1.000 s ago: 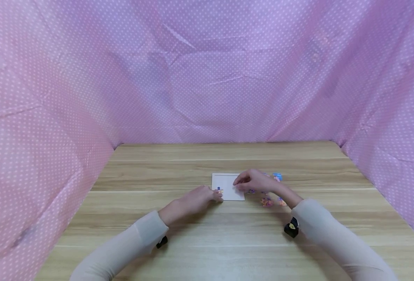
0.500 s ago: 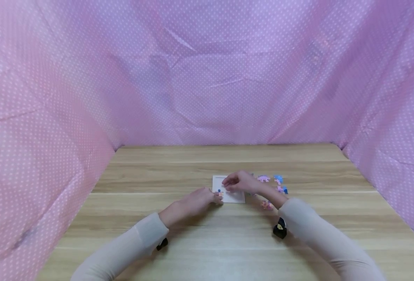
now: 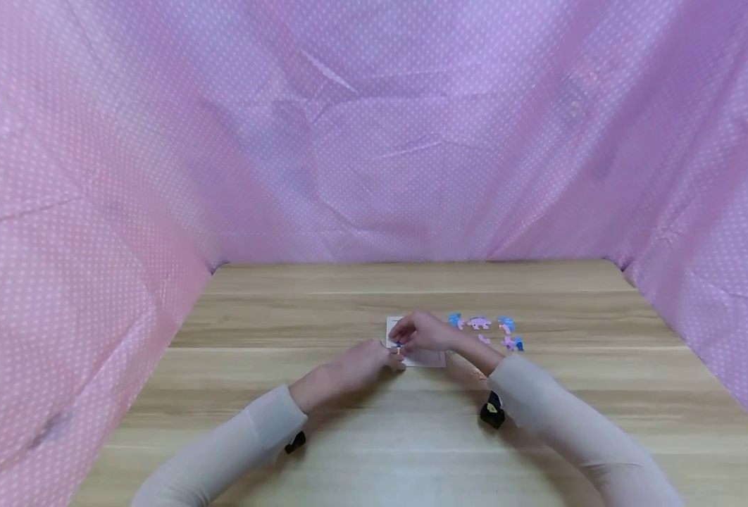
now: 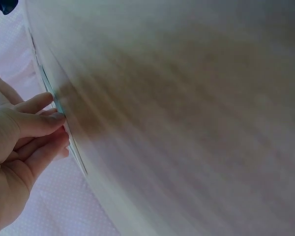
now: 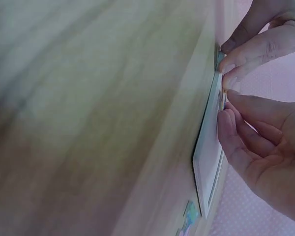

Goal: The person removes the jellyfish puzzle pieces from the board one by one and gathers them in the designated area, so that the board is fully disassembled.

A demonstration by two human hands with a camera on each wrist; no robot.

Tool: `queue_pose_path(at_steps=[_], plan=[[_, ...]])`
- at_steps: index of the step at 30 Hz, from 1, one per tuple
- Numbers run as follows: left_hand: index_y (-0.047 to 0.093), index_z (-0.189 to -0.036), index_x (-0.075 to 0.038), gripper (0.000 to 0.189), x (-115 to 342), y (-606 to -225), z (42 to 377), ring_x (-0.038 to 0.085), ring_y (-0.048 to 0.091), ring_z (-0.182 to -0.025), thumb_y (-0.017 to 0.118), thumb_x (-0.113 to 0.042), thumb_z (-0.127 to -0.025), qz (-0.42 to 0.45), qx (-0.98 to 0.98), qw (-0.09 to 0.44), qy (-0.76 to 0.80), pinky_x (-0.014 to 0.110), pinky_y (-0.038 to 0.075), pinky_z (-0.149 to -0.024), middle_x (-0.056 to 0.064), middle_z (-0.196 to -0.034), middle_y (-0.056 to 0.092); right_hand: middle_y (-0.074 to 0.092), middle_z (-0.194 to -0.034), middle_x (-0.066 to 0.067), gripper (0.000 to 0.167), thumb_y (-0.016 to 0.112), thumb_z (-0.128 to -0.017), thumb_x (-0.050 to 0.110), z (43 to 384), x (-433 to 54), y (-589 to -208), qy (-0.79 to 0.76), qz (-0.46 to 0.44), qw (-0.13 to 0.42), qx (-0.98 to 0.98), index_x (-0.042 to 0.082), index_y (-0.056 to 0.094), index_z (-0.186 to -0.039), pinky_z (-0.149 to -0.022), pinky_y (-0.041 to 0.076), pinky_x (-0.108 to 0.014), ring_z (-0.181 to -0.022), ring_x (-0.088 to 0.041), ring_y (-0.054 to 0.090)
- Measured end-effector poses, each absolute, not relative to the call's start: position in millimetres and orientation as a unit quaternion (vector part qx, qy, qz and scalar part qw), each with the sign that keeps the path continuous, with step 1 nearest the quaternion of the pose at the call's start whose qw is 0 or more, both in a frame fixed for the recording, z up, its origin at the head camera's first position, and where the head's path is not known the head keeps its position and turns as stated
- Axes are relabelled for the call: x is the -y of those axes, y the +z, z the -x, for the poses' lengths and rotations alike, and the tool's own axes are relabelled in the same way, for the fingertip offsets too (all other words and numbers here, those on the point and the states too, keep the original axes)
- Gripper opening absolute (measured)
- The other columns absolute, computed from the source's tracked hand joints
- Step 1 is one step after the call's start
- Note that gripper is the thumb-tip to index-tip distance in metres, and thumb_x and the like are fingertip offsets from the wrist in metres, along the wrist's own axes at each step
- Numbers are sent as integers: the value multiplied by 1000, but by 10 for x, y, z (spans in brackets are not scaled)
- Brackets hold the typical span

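A white puzzle tray [image 3: 434, 360] lies flat at mid-table, its near left part under both hands. My left hand [image 3: 366, 358] holds the tray's lower left corner, thumb at the edge [image 4: 58, 117] and fingers on top. Beneath those fingertips sits a small puzzle piece [image 3: 398, 350], mostly covered. Over the tray's left part, my right hand [image 3: 426, 332] brings thumb and fingers together on a puzzle piece that they largely hide. In the right wrist view, the thumb and fingertips of the right hand [image 5: 265, 135] meet just above the tray [image 5: 206, 164], close beside the left fingers.
Several loose pink and blue puzzle pieces [image 3: 479, 323] lie right of the tray on the wooden table [image 3: 374, 436]. An orange piece [image 3: 479, 375] is partly behind the right forearm. Pink dotted cloth [image 3: 374, 176] hangs around the table's back and sides.
My right hand has moved left across the tray to its left part, beside my left hand. More loose pieces show on the right. The left hand stays at the tray's corner.
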State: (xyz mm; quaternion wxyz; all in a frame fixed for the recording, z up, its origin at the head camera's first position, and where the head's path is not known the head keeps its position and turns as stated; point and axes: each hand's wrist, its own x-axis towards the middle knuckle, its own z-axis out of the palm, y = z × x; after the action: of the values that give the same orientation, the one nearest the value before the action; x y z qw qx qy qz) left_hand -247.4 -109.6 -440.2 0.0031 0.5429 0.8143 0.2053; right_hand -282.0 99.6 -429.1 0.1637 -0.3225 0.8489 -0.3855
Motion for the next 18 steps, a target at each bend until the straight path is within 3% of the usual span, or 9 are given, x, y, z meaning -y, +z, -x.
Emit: queue_pose_path(at_steps=[7,10,18], plan=[[77,-111,-3,32,1113,-4418,2506,11,66,-104,56,11,-92,-517,-819,42,245,22,50,-90,6,-112,74,71,-99,-16,26,75,-82,-11,2864,-982,-4321,-369,344,158,-849,-11,70,-107,-82,55,-26,-89,-21,67],[77,-111,-2,33,1116,-4415,2515,11,66,-101,55,14,-91,-532,-815,26,230,22,51,-88,7,-111,74,70,-97,-17,25,73,-82,-13,2870,-978,-4323,-380,346,164,-842,-12,69,-107,-80,56,-27,-87,-20,65],[78,-106,-5,24,1104,-4383,2503,10,60,-86,62,7,-93,-543,-812,4,214,19,47,-77,2,-103,73,67,-93,-12,24,69,-86,-14,2886,-965,-4308,-378,337,191,-841,-10,67,-109,-78,53,-24,-85,-17,61]])
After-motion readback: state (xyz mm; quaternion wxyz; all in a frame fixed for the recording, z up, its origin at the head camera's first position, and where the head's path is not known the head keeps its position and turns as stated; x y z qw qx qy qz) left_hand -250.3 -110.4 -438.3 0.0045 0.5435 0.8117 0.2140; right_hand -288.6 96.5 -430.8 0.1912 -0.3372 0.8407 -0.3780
